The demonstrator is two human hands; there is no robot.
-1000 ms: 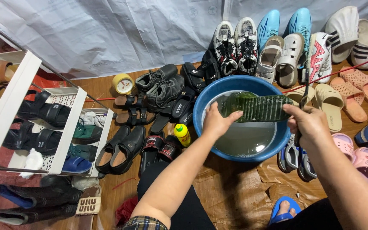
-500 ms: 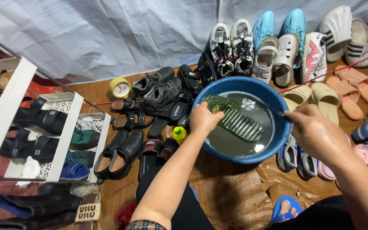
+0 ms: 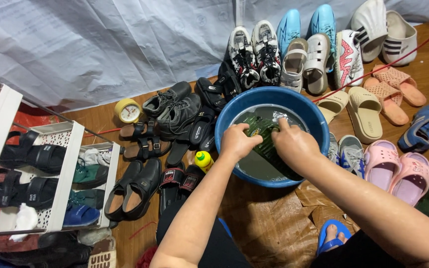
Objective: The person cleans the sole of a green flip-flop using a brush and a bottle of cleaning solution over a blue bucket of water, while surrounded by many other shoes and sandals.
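Observation:
A blue round basin (image 3: 227,121) of grey water sits on the floor in front of me. A dark green slipper (image 3: 269,149) lies in the water, sole up. My left hand (image 3: 238,142) grips its near end at the left. My right hand (image 3: 294,144) presses on the slipper's sole from the right, fingers reaching toward a small pale cloth or sponge (image 3: 279,117) in the water. Whether the right hand holds that pale thing is unclear.
Shoes, sandals and slides ring the basin: black ones (image 3: 175,116) at left, white sneakers (image 3: 251,49) and blue shoes (image 3: 304,25) behind, pink clogs (image 3: 398,168) at right. A yellow bottle (image 3: 203,160), a tape roll (image 3: 127,110), a white shoe rack (image 3: 50,168) and brown paper (image 3: 269,223) lie nearby.
My right hand came back from the basin's right side onto the slipper. The slipper turned and sank lower in the water. The view shifted slightly to the right.

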